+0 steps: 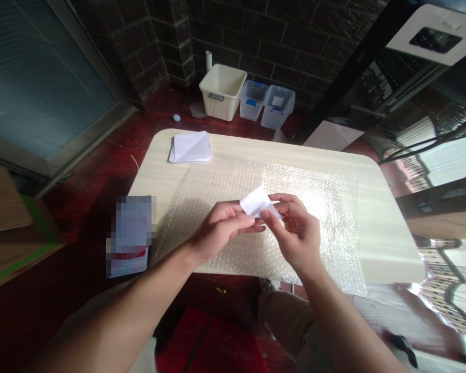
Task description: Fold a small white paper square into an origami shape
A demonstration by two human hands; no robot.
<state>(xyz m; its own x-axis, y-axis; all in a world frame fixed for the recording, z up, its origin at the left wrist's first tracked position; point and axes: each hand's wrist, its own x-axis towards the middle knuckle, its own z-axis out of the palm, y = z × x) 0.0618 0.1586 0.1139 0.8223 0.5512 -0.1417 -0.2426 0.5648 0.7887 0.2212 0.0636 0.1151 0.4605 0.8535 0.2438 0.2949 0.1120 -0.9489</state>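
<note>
Your left hand (219, 228) and right hand (301, 233) pinch folded white paper (256, 202), thumbs closed against fingers, above bubble wrap (205, 186). Creasing seems step in hand; next move likely calls for steady thumb pressure.

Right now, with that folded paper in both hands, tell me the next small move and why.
Probably press the folded white paper flatter with the thumb of the right hand: that thumb lies on its lower part, while the left hand steadies its left side above the bubble wrap.
</note>
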